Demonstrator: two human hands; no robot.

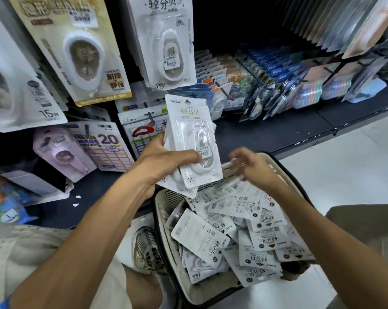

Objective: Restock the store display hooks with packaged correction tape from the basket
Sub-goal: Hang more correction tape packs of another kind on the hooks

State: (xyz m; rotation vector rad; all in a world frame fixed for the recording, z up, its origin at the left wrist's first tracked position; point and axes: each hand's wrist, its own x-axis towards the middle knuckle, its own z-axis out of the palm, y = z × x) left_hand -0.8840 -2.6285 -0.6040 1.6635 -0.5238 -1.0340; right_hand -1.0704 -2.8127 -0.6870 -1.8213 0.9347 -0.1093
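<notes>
basket [166, 210] sits piled with packets; above its far rim, left hand [164, 159] fingers pinch a stack of correction tape packs [193, 139]; right hand [253, 166] fingers hang loosely curled, blurred.

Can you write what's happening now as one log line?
left hand: holds white blister-packed correction tapes | right hand: empty, over beige plastic basket

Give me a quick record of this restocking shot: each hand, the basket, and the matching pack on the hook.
left hand: grips a stack of packs, held upright
right hand: blurred, fingers curled over basket, nothing visibly held
basket: on the floor, many loose packs inside
hung pack: same design, on hook above the stack
</notes>
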